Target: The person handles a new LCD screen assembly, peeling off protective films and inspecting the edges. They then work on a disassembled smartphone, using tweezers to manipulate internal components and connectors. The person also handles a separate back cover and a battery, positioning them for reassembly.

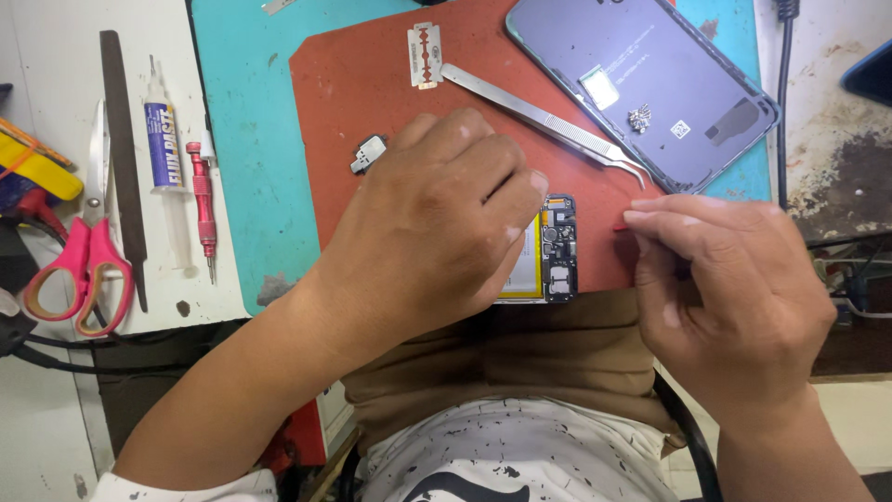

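White-labelled syringe [163,139] left of teal mat [246,139]

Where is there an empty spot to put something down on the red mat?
The red mat is bare on its left side, between the razor blade and the small metal part. It is crowded around the tweezers, the phone back cover, and the opened phone under the left hand.

Both forearms are bare to the elbow; the left hand [437,218] and right hand [734,288] wear no gloves or rings; a white sleeve edge with dark specks shows low left; the white shirt is black-spattered; brown cloth covers the lap.
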